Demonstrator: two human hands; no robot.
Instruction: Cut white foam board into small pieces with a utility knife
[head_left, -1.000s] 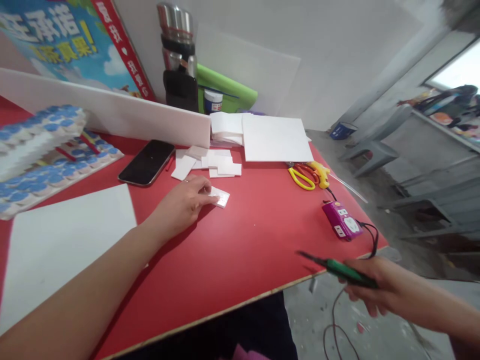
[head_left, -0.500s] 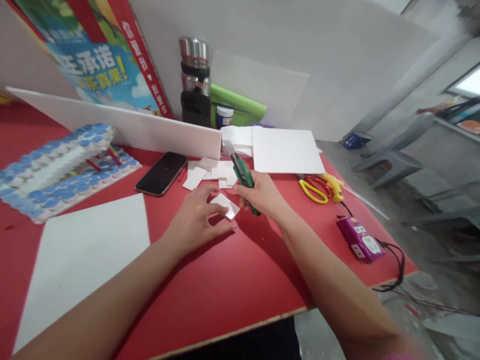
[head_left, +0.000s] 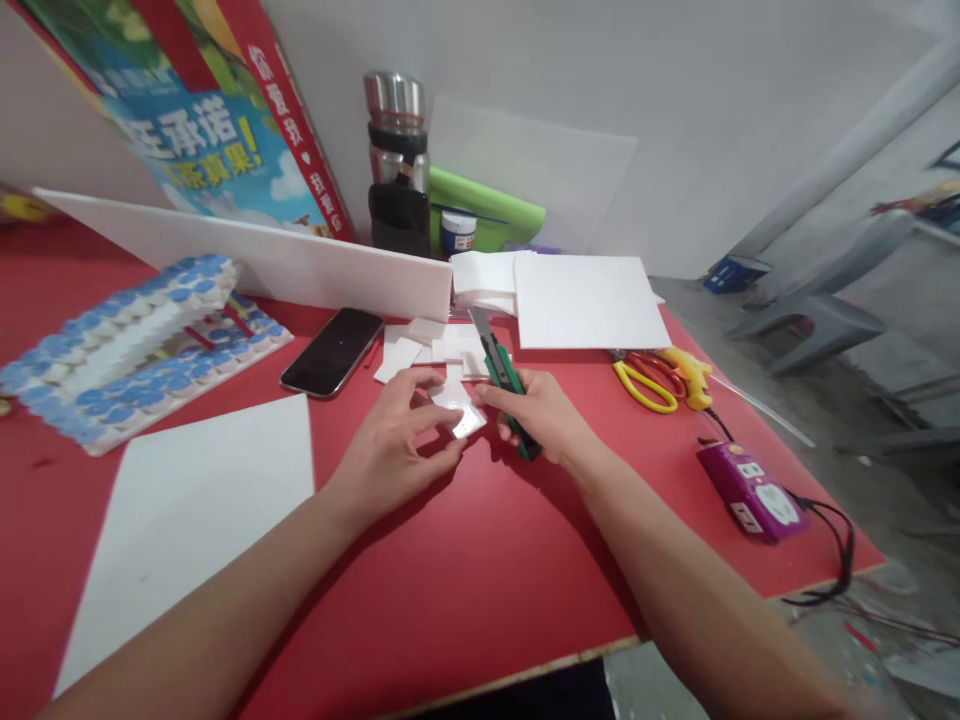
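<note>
My right hand (head_left: 536, 415) is wrapped round a green and black utility knife (head_left: 504, 368), its blade pointing away from me. Just left of it, my left hand (head_left: 401, 435) curves round a small white board piece (head_left: 466, 418), with the fingertips at its edge and the thumb near its front corner. Part of that piece is shiny. Beyond both hands, several white offcuts (head_left: 401, 352) lie loosely overlapped on the red table (head_left: 450, 580). The knife blade reaches over some of them.
A black phone (head_left: 334, 352) and a blue-and-white bead-like model (head_left: 142, 350) are to the left, above a white sheet (head_left: 195, 500). White boards (head_left: 589, 300) lie behind; yellow-handled pliers (head_left: 646, 388), a yellow glue gun (head_left: 688, 375) and a purple power strip (head_left: 754, 492) sit right.
The knife has come slightly nearer to me and its blade shows more clearly. My left thumb has drawn closer to the white piece. The view has shifted a little.
</note>
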